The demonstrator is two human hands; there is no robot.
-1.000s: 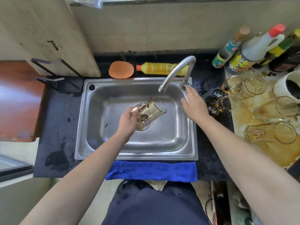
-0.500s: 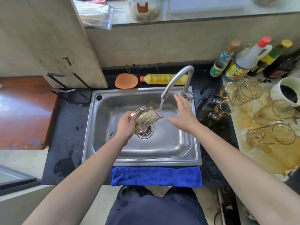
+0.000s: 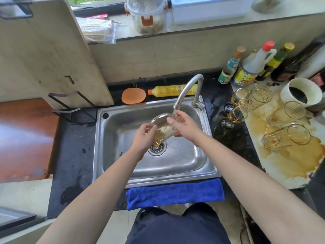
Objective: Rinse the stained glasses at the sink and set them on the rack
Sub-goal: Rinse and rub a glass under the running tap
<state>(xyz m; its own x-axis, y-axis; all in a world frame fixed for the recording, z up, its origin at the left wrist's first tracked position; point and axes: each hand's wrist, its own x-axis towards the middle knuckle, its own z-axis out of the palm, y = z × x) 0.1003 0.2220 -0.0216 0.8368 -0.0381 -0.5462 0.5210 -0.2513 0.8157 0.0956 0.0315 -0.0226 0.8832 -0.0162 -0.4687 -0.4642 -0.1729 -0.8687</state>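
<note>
A stained glass mug (image 3: 163,130) is tilted under the faucet (image 3: 189,90), over the steel sink (image 3: 112,155). My left hand (image 3: 145,136) grips its lower end near the handle. My right hand (image 3: 184,127) holds its upper side by the rim, right below the spout. Brownish liquid sits in the mug's low end, above the drain (image 3: 157,149). Several more stained glasses (image 3: 285,138) lie and stand on the brown-stained counter at the right. A black wire rack (image 3: 70,106) stands left of the sink.
A blue cloth (image 3: 175,193) hangs over the sink's front edge. A yellow bottle (image 3: 168,90) and an orange sponge (image 3: 133,96) lie behind the sink. Sauce bottles (image 3: 253,66) and a white cup (image 3: 301,93) stand at the back right. A leaning board (image 3: 52,55) rests in the rack.
My right hand left the faucet handle and came onto the mug. The mug went up under the spout and water runs. The view has tipped up toward the windowsill.
</note>
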